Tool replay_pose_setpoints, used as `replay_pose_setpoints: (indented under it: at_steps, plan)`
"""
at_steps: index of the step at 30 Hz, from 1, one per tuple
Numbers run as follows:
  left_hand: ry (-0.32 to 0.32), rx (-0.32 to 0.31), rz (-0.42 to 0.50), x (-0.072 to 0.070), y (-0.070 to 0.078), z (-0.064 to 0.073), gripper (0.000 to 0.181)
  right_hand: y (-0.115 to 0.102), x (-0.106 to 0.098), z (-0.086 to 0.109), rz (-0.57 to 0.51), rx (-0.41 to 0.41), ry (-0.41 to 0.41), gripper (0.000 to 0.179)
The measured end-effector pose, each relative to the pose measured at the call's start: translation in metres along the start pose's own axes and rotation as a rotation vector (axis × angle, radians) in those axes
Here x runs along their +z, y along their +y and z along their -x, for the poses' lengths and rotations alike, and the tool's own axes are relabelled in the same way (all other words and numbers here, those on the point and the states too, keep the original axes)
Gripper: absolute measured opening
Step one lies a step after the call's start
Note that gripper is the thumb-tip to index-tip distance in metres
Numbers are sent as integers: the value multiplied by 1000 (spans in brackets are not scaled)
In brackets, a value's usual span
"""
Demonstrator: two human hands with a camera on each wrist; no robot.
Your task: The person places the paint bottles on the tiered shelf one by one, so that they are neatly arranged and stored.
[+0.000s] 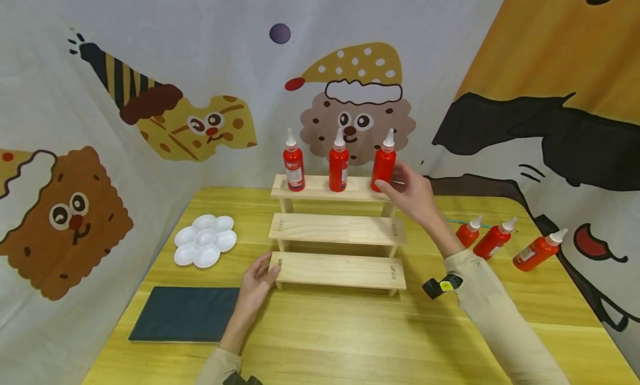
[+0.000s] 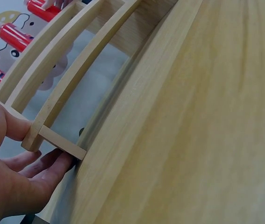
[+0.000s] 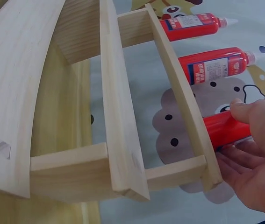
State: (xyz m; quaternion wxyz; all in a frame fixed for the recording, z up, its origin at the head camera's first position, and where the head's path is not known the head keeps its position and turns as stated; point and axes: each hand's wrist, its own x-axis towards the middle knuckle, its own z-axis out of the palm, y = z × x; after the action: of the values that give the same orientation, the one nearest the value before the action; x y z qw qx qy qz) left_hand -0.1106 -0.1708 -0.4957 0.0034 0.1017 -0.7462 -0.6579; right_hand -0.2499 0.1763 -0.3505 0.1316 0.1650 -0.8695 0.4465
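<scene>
Red bottle (image 1: 383,165) stands at the right end of the wooden top shelf (image 1: 317,187), my right hand (image 1: 411,191) holding it between thumb and fingers; my left hand (image 1: 257,280) pinches the bottom shelf (image 1: 340,270) at its left end.

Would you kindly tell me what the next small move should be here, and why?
The right hand should probably release the slim, white-capped red bottle: that bottle appears to stand upright on the top tier of the pale wooden three-tier stand, in a row with two similar red bottles, while the left hand grips the lowest tier.
</scene>
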Motion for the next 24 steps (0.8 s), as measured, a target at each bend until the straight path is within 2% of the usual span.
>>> replay_pose_setpoints:
  at_steps: [8, 15, 24]
  plan:
    - [-1, 3, 2, 1, 1, 1, 57, 0, -24, 14, 29, 0, 39, 53]
    - [9, 0, -1, 0, 3, 1, 55, 2, -57, 29, 91, -25, 149, 51]
    - [-6, -6, 3, -1, 3, 5, 57, 14, -94, 52, 137, 104, 226, 57]
